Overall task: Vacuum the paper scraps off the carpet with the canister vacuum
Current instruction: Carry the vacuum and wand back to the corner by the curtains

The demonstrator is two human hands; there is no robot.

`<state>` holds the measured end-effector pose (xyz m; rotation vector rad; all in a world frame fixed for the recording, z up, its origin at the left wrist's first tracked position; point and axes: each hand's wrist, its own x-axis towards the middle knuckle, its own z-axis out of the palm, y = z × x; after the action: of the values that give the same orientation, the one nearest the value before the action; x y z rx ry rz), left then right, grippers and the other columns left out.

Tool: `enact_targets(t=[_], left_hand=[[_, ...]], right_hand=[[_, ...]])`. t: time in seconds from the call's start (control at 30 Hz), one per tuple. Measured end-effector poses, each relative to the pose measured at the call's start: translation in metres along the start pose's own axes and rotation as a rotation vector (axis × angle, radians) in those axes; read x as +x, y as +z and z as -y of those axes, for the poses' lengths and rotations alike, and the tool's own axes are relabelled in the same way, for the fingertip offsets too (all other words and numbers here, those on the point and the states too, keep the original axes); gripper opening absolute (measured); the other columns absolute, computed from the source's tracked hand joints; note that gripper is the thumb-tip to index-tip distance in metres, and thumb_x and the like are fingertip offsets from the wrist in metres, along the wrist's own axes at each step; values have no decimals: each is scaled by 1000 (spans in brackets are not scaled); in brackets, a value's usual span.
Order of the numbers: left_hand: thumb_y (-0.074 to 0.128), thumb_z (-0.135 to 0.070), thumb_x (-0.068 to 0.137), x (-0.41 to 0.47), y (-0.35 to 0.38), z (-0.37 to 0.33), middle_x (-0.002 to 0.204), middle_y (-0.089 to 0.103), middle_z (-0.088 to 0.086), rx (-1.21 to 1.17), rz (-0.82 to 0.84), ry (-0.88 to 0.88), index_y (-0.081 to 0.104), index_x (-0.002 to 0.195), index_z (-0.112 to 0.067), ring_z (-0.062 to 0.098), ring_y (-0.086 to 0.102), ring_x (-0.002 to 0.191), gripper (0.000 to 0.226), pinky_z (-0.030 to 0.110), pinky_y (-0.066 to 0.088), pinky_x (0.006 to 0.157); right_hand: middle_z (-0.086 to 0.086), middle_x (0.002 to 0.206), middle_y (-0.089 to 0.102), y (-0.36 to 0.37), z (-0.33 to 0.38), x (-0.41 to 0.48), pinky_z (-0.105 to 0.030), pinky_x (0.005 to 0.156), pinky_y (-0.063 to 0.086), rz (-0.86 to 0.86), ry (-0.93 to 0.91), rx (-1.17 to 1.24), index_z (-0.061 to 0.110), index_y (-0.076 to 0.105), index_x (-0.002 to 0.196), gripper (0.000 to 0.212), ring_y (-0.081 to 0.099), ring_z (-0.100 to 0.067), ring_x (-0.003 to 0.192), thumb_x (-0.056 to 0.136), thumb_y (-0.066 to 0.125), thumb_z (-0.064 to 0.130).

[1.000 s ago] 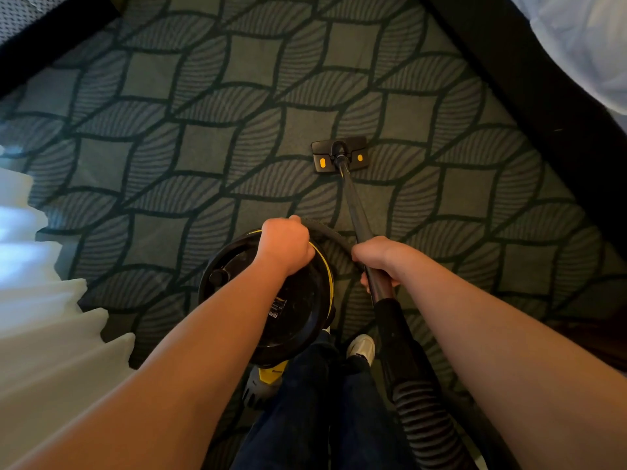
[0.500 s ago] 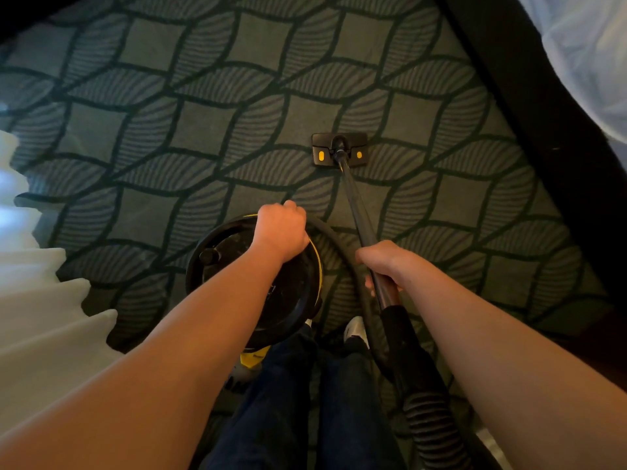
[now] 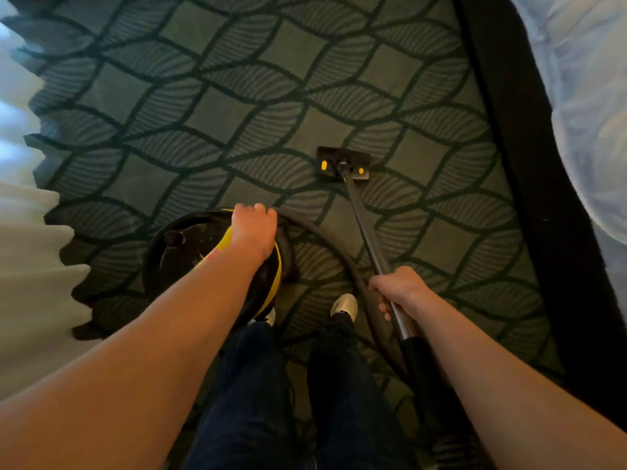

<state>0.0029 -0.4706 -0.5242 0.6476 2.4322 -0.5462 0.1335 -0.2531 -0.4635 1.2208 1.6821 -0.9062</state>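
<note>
The black and yellow canister vacuum [image 3: 190, 252] stands on the dark leaf-patterned carpet [image 3: 237, 103] just in front of my feet. My left hand [image 3: 252, 232] is closed over the top of the canister, at its handle. My right hand [image 3: 400, 290] grips the metal wand [image 3: 364, 222], which runs forward to the black floor nozzle [image 3: 342, 163] with two yellow marks, flat on the carpet. A dark hose [image 3: 336, 245] curves from the canister toward the wand. I see no paper scraps on the carpet.
A white pleated curtain [image 3: 30, 266] hangs along the left edge. On the right a black bed base [image 3: 529, 164] carries white bedding [image 3: 590, 96]. My legs in dark trousers and a light shoe [image 3: 344, 305] are at the bottom centre.
The view has swung left and the nozzle now sits further right, nearer the bed. The canister has tilted and shifted left; both hands keep their holds.
</note>
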Motion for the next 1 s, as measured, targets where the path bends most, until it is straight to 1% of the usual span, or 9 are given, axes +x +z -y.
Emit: enact_targets(t=[0.1,0.2,0.3,0.43,0.5,0.63,0.73,0.87,1.0], left_hand=[[45,-41,97,0,-24,-41,135,54,12,-198,96,-49,52,133,-12,29,52,125,47,41,31,110],[36,-42,102,7,-61,-82,139,52,19,-776,253,-145,54,132,-4,35,50,128,52,40,39,104],[32,-40,105,20,-100,-111,139,51,25,-1158,351,-188,52,133,7,37,48,129,58,39,39,105],[40,-39,102,44,-141,-108,119,65,22,-1548,299,-288,57,122,6,34,65,106,52,37,52,93],[44,-37,102,54,-156,-92,100,68,17,-1689,248,-345,62,107,1,30,68,88,43,33,52,78],[51,-30,100,79,-177,-46,83,65,15,-1919,157,-488,59,86,-3,25,64,69,31,38,56,70],[53,-22,100,92,-192,-5,73,57,10,-2063,91,-620,50,76,-8,18,56,61,28,36,55,61],[52,-21,100,101,-204,43,73,56,9,-2077,-30,-763,49,75,-8,15,54,59,29,25,48,42],[49,-19,101,117,-213,76,73,56,9,-2214,-93,-893,55,94,-2,21,59,68,20,39,58,65]], right_hand=[[-11,55,58,-32,0,-7,-30,46,51,-5,-40,-18,-1,56,85,15,56,-23,45,85,64,12],[-12,55,57,-61,7,-14,-30,43,48,-16,-108,-56,0,52,85,15,56,-25,44,86,62,11],[-10,56,62,-81,29,-20,-31,45,52,-51,-205,-153,-2,59,95,18,59,-22,43,86,58,13],[-10,53,62,-100,78,-30,-31,45,53,-44,-341,-252,0,62,92,19,58,-20,37,82,60,16],[-10,56,63,-105,108,-37,-28,42,52,-38,-398,-306,5,60,87,14,58,-19,37,81,61,17],[-8,63,65,-107,169,-43,-30,52,56,-21,-524,-418,10,59,82,12,61,-20,48,83,62,22],[-13,75,69,-104,216,-47,-39,68,59,-15,-617,-513,8,63,88,18,65,-26,62,80,61,23],[-9,69,65,-101,275,-54,-33,56,56,75,-680,-581,5,61,95,21,63,-21,52,84,62,23],[-9,71,66,-101,329,-48,-39,60,59,126,-780,-735,8,60,96,18,65,-23,55,84,62,21]])
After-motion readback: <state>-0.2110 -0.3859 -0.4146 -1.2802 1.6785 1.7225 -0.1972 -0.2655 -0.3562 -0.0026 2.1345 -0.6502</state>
